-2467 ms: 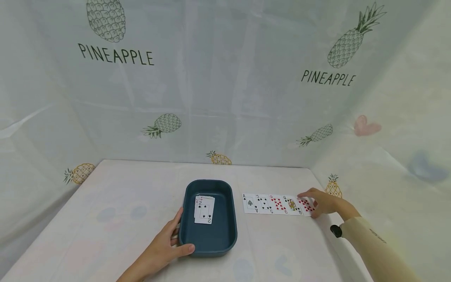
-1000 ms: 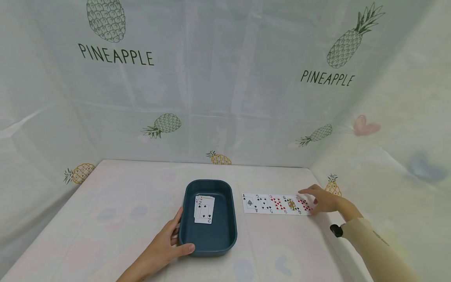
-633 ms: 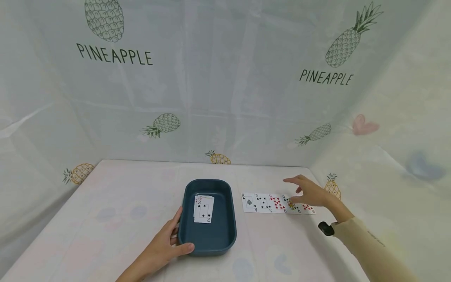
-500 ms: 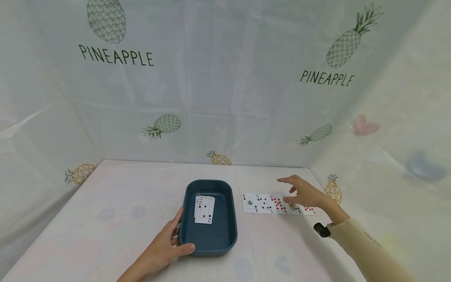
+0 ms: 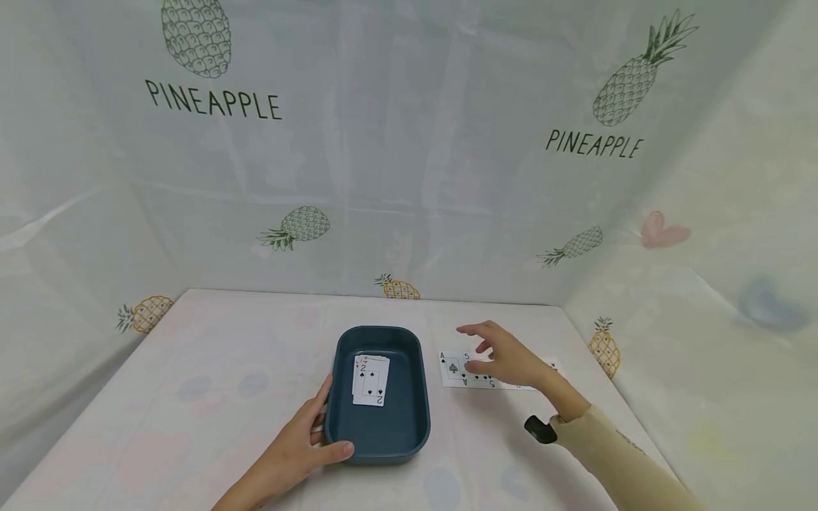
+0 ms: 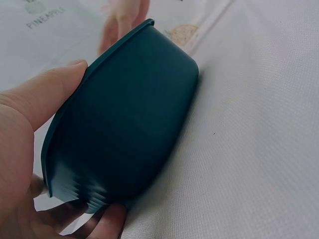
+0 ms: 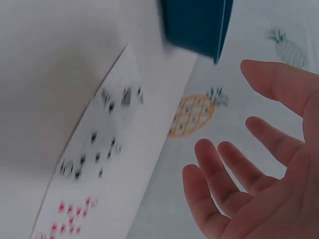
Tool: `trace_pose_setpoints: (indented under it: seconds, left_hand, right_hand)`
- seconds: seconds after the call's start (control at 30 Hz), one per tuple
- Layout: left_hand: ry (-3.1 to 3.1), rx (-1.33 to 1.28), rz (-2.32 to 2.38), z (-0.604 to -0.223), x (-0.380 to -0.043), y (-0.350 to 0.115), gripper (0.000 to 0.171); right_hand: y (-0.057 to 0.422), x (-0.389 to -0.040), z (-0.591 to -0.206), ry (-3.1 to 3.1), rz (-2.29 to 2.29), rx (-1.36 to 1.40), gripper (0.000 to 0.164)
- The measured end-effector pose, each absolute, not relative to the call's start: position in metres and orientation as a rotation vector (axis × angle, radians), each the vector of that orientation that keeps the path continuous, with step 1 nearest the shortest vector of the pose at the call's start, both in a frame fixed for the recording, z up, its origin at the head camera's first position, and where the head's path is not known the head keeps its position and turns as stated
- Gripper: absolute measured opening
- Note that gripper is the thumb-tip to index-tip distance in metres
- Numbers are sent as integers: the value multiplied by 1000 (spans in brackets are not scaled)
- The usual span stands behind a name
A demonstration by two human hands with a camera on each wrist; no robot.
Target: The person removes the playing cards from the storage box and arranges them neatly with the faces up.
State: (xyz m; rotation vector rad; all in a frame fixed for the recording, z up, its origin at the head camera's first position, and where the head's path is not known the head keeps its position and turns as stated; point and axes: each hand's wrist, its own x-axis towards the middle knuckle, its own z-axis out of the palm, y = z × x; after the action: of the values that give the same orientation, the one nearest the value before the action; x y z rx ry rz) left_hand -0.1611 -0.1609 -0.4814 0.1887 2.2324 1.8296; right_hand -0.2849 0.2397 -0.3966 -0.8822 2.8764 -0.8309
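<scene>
My left hand (image 5: 297, 441) grips the near left side of a dark blue rectangular tray (image 5: 377, 438), thumb at the rim and fingers along the outer wall, as the left wrist view shows too. Inside the tray lies a small stack of playing cards (image 5: 372, 387), a black two on top. To its right, face-up cards lie in an overlapping row. Over that row hovers my right hand (image 5: 511, 360), holding nothing, its fingers spread. The ace of spades (image 5: 453, 367) stays visible at the row's left end. A five (image 5: 481, 382) is partly covered; the hand and forearm hide most cards beyond.
A pale cloth covers the table (image 5: 243, 341). Pineapple-printed fabric (image 5: 409, 177) hangs as walls at the back and sides. In the right wrist view, a corner of the tray (image 7: 194, 25) stands beyond the ace, and a card with red pips (image 7: 70, 214) lies past the five.
My right hand has let go of the red card at the row's right end, lifted, and swept left above the row to the five. My left hand and the tray have not moved.
</scene>
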Motion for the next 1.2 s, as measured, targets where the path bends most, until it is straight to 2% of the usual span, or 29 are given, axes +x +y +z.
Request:
trace_pose_setpoints:
  seconds: [0.57,0.9,1.2]
  left_hand:
    - [2219,219,1832,-482,-162,-161,115]
    - [2177,249,1857,-481,-163,-160,114]
    - [2200,251,1847,-481,-163,-161,113]
  right_hand:
    - [131,-283,-420,2728,-1104,-1036,61]
    - [102,-280,-430,2968,-852,-1008,56]
    - [91,-283,-431,2902,-832,-1091,56]
